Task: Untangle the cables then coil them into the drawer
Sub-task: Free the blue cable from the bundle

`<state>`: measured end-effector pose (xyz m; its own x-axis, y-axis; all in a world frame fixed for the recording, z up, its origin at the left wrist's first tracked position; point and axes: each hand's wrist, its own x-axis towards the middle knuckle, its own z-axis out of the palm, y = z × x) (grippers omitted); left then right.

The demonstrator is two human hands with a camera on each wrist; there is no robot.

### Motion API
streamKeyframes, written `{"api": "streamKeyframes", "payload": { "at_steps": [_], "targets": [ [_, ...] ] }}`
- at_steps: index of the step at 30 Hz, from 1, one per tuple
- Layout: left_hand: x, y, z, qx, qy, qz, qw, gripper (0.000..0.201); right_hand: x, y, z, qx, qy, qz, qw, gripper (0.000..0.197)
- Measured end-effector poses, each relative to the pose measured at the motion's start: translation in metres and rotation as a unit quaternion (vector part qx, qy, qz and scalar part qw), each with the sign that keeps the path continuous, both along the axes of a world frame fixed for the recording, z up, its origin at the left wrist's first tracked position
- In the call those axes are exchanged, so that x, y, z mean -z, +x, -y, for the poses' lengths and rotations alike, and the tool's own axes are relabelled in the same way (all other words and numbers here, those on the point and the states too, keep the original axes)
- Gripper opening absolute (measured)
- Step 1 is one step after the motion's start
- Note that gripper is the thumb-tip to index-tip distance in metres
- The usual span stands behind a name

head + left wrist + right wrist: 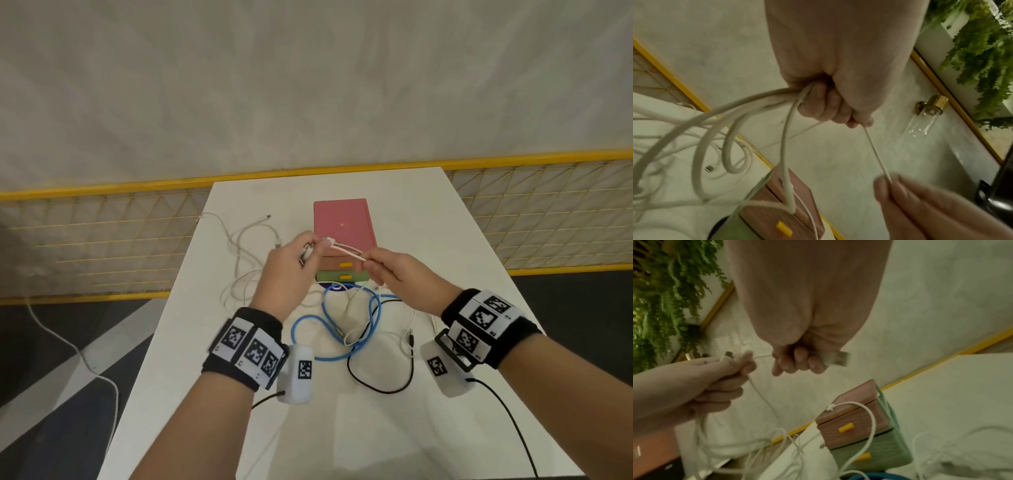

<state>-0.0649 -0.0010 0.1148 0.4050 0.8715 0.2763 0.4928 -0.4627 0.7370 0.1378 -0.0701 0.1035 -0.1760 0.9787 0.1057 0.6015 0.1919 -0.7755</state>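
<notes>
My left hand (308,248) grips a bundle of white cable loops (748,105) in its curled fingers and pinches a small connector (728,354) at its fingertips. A thin white cable (342,249) runs taut from there to my right hand (368,259), which pinches it and holds a USB plug (836,359). Both hands hover just in front of the pink and green drawer unit (342,222), whose drawers with yellow handles (846,428) look closed. A blue cable (342,356) and a black cable (376,387) lie tangled on the white table (445,260) below my wrists.
More white cables (239,240) sprawl over the table's left side, one end reaching its far left edge. A yellow wire fence (102,240) runs behind the table. Another white cable (68,346) lies on the dark floor to the left.
</notes>
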Motion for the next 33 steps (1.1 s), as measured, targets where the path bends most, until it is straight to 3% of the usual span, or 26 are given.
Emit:
{"api": "streamKeyframes", "payload": {
  "at_steps": [4, 7, 11, 14, 17, 20, 22, 24, 26, 30, 33],
  "targets": [
    [0.002, -0.011, 0.000, -0.023, -0.004, -0.012, 1.000, 0.019, 0.002, 0.003, 0.000, -0.025, -0.024, 0.047, 0.998, 0.022],
    [0.010, -0.006, 0.010, 0.042, -0.026, -0.038, 0.998, 0.014, 0.003, -0.010, -0.008, -0.043, 0.015, 0.071, 0.996, 0.021],
    [0.020, -0.008, 0.011, 0.057, -0.039, -0.079, 0.994, 0.018, 0.007, -0.017, -0.021, -0.044, 0.119, 0.257, 0.958, 0.019],
    [0.025, -0.018, 0.007, 0.028, -0.047, -0.077, 0.996, 0.014, -0.008, -0.029, -0.039, -0.076, 0.010, 0.307, 0.948, 0.024],
    [0.020, -0.027, 0.001, -0.039, -0.022, -0.003, 0.999, 0.041, -0.029, -0.041, -0.074, -0.018, 0.033, 0.254, 0.967, 0.033],
    [0.016, -0.036, -0.006, -0.078, -0.027, 0.078, 0.994, 0.049, -0.044, -0.054, -0.099, -0.016, 0.000, 0.181, 0.983, 0.077],
    [0.016, -0.040, -0.009, -0.086, -0.032, 0.091, 0.992, 0.029, -0.036, -0.063, -0.102, -0.021, -0.014, 0.182, 0.983, 0.069],
    [0.021, -0.042, -0.011, -0.093, -0.038, 0.098, 0.990, 0.008, -0.009, -0.070, -0.098, -0.066, -0.032, 0.238, 0.969, 0.045],
    [0.030, -0.042, -0.011, -0.087, -0.052, 0.101, 0.990, 0.019, 0.024, -0.075, -0.091, -0.125, -0.065, 0.325, 0.935, 0.034],
    [0.043, -0.043, -0.007, -0.079, -0.083, 0.096, 0.989, 0.038, 0.065, -0.081, -0.083, -0.172, -0.184, 0.429, 0.867, 0.035],
    [0.048, -0.044, -0.004, -0.088, -0.108, 0.090, 0.986, 0.044, 0.085, -0.080, -0.081, -0.173, -0.174, 0.447, 0.860, 0.027]
  ]
}}
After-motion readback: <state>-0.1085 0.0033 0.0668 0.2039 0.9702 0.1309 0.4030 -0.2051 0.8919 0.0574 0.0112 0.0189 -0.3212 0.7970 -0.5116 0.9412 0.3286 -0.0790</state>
